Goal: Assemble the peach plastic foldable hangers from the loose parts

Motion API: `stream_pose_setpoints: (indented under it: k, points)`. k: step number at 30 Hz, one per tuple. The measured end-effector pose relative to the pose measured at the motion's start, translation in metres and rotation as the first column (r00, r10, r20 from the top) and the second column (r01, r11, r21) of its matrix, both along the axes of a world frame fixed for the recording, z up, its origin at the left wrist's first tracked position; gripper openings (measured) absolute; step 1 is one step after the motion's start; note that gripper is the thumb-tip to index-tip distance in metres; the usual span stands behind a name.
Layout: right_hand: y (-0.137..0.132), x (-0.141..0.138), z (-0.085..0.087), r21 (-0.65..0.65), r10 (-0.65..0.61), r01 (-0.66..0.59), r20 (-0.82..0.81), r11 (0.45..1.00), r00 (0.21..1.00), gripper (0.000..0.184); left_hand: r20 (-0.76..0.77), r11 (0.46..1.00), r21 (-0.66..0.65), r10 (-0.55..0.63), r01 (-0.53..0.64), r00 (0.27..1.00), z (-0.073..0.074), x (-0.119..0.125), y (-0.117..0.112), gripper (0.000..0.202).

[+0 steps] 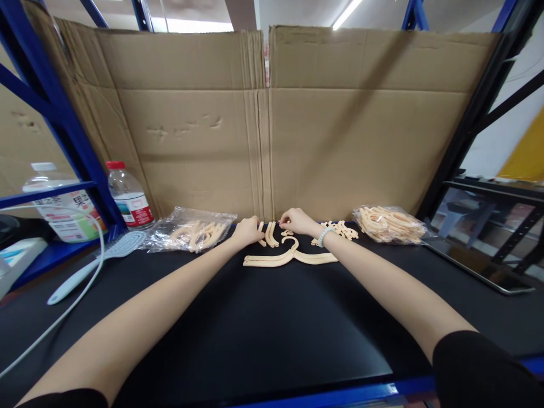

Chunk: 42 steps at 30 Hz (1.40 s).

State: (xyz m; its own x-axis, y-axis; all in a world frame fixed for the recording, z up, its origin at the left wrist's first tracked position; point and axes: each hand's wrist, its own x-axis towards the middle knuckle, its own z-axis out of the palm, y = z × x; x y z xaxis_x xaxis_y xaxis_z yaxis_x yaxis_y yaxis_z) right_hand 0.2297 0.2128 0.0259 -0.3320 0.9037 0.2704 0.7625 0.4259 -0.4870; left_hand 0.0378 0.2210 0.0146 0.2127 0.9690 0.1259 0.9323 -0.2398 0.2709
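Both my arms reach far forward over a black tabletop [255,323]. My left hand [247,231] is curled, its fingertips on a short cream plastic piece [262,233]. Beside it lie two more curved cream pieces [271,234]. My right hand [296,221], with a pale bead bracelet at the wrist, pinches a small cream part [287,232] with closed fingers. Just in front of both hands lies an assembled cream hanger [291,258], hook pointing away from me. A small heap of loose cream parts [340,230] sits right of my right wrist.
Clear bags of cream parts lie at back left [191,231] and back right [389,224]. A cardboard wall [272,124] stands behind. At left are a water bottle [127,195], a white hairbrush [91,266], a cable and blue shelf posts. A tablet [480,266] lies right.
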Motion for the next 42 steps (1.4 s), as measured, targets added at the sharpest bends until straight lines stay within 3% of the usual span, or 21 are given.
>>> stream_pose_setpoints:
  k: [4,9,14,20,26,30,34,39,42]
  points:
    - [-0.007,0.009,0.003,-0.050,-0.068,0.056,-0.278,0.997,0.958,0.010,0.058,1.000,-0.024,0.012,-0.010,0.998,0.006,-0.004,-0.004,0.032]
    - [-0.020,0.021,0.004,-0.126,-0.105,0.040,-0.569,0.991,0.816,0.008,0.224,0.998,-0.059,0.000,0.013,0.975,0.012,-0.015,-0.011,0.031]
    - [-0.032,0.026,0.008,-0.165,-0.079,-0.061,-0.728,0.984,0.681,0.002,0.483,0.995,-0.062,-0.035,0.074,0.875,0.017,-0.019,-0.023,0.024]
    - [-0.055,0.030,0.007,-0.158,-0.042,-0.154,-0.817,0.975,0.575,0.019,0.767,0.973,-0.058,-0.098,0.221,0.633,0.015,-0.010,-0.073,0.026]
    - [-0.096,0.031,-0.006,-0.192,-0.085,-0.157,-0.852,0.969,0.516,0.028,0.874,0.929,-0.049,-0.137,0.366,0.466,-0.007,-0.007,-0.124,0.024]
    - [-0.118,0.031,-0.019,-0.173,-0.086,-0.144,-0.877,0.974,0.473,0.035,0.913,0.922,-0.024,-0.138,0.387,0.385,-0.017,-0.008,-0.131,0.027]
    - [-0.130,0.030,-0.027,-0.246,-0.146,-0.232,-0.914,0.941,0.378,0.055,0.944,0.931,0.014,-0.133,0.364,0.303,-0.020,-0.009,-0.129,0.027]
    - [-0.137,0.026,-0.032,-0.306,-0.198,-0.314,-0.922,0.899,0.333,0.024,0.947,0.940,0.036,-0.141,0.340,0.290,-0.022,-0.012,-0.129,0.025]
    - [-0.141,0.024,-0.036,-0.334,-0.224,-0.326,-0.917,0.884,0.330,0.022,0.937,0.929,0.045,-0.166,0.367,0.306,-0.023,-0.012,-0.131,0.024]
